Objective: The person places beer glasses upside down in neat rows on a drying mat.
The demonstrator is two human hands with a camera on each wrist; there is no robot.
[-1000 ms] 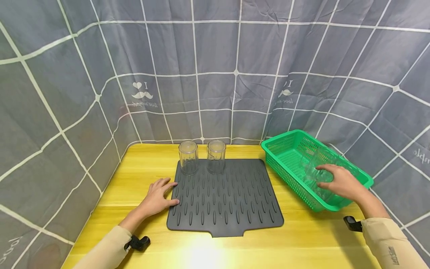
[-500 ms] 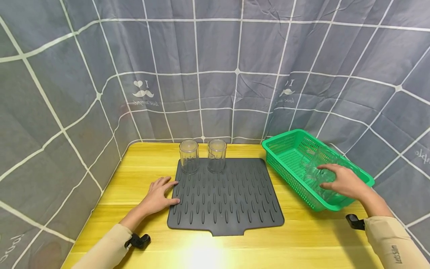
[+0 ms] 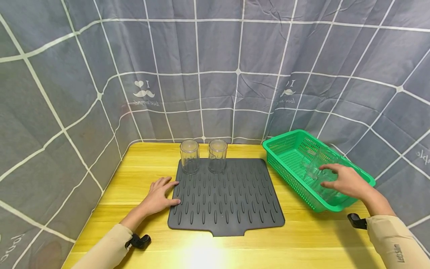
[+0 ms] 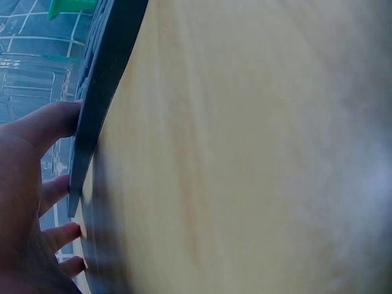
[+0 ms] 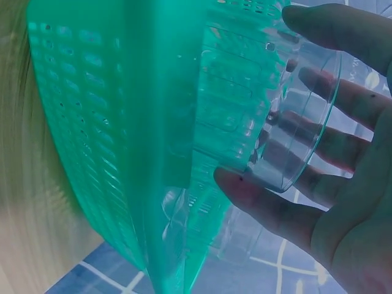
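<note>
At the mat's left edge, my left hand [image 3: 158, 198] rests with spread fingers. Its thumb and a finger touch the dark grey ribbed drying mat [image 3: 231, 198], whose edge also shows in the left wrist view. Two clear drinking glasses [image 3: 190, 158] stand side by side on the mat's far left part. Over the green plastic basket [image 3: 285, 177], my right hand [image 3: 346, 181] has its thumb and fingers curled round a clear glass [image 5: 288, 122]. Several clear glasses lie close together in the basket's right half, their outlines hard to separate.
A yellow wood-grain table [image 3: 151, 239] carries the mat and basket. Grey curtain [image 3: 215, 89] with white grid lines hangs behind and along both sides. The basket stands at an angle, near the right-hand curtain.
My right hand shifts very slightly to the right in the head view and stays over the basket. The left hand, mat and two standing glasses stay in place.
</note>
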